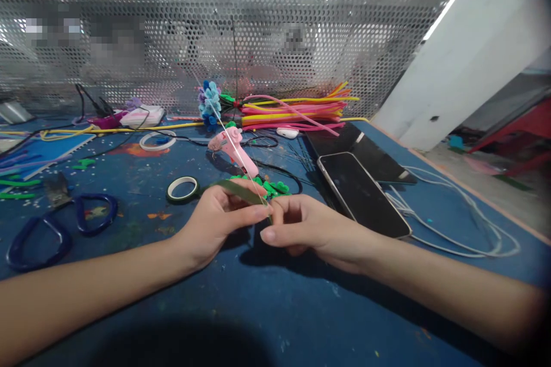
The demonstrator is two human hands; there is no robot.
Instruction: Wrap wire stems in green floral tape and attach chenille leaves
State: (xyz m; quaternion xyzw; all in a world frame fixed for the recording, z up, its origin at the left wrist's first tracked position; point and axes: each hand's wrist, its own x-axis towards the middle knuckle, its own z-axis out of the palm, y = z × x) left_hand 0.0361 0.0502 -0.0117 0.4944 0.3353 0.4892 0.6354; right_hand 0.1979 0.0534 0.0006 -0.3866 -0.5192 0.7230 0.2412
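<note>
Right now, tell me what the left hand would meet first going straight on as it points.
Most likely the right hand: the left hand, holding a green strip, points across toward it. They look very close, though depth is unclear from one view.

Green strip [239, 190] matt; phone [365, 195] glossy; panel [258, 8] metal.

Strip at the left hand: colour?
Strip: dark olive green, best seen in the head view.

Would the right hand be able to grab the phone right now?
Probably yes: the phone lies close to the right hand with nothing on top, though that hand seems busy at the green tape.
</note>
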